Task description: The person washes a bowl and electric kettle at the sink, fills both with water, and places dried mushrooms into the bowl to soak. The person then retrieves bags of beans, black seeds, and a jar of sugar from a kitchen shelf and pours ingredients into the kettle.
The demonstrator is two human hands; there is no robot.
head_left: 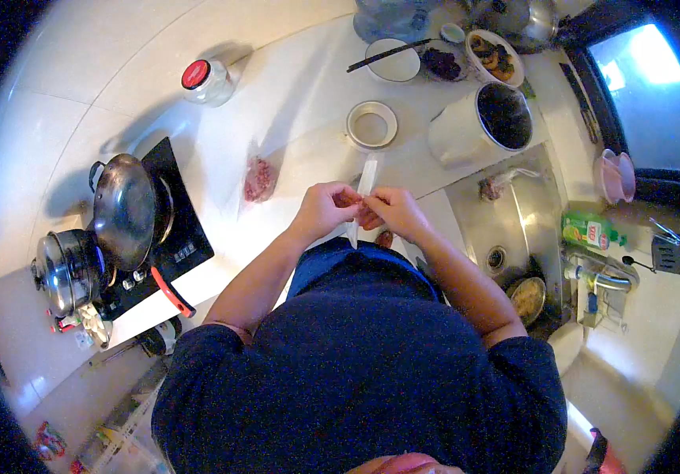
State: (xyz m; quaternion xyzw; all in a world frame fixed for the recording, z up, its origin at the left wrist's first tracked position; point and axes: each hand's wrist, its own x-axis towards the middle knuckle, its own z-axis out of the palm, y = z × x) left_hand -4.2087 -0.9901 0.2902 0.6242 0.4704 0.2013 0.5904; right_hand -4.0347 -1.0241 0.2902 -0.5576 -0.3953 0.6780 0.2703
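My left hand (330,207) and my right hand (393,212) meet at the counter's near edge, fingertips pinched together. Whatever is between the fingers is too small and covered to make out. A narrow white strip (369,174) runs past the fingertips, and its pointed lower end shows below them. Beyond its upper end stands a round, pale, shallow dish (371,125). Just below my right hand is a small reddish-brown lump (385,238). To the left of my hands lies a clear bag of reddish, meat-like pieces (260,180).
On the left, a wok (125,209) and a lidded pot (67,272) stand by the black cooktop (186,213). A red-lidded jar (207,83) is at the back. On the right are a tall white pot (458,134) and the steel sink (474,225).
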